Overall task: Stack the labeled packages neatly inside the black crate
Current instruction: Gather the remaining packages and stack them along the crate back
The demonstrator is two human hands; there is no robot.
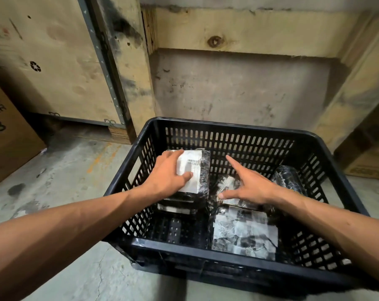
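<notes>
A black slotted crate (227, 129) stands on the floor in front of me. In its left half lies a stack of black-wrapped packages; the top package (197, 168) shows a white barcode label. My left hand (166, 174) lies on that top package, thumb across the label and fingers over its left edge. My right hand (249, 183) hovers with fingers spread over a smaller wrapped package (226, 185) in the middle. A flat package with a crumpled label (242, 233) lies at the front right. A rounded wrapped package (288, 177) leans at the back right wall.
Large plywood shipping boxes (53, 61) and a wooden beam (249, 29) stand behind the crate against a concrete wall. A cardboard box (3, 135) sits at the left, another carton (366, 153) at the right. The floor (75, 170) is stained concrete.
</notes>
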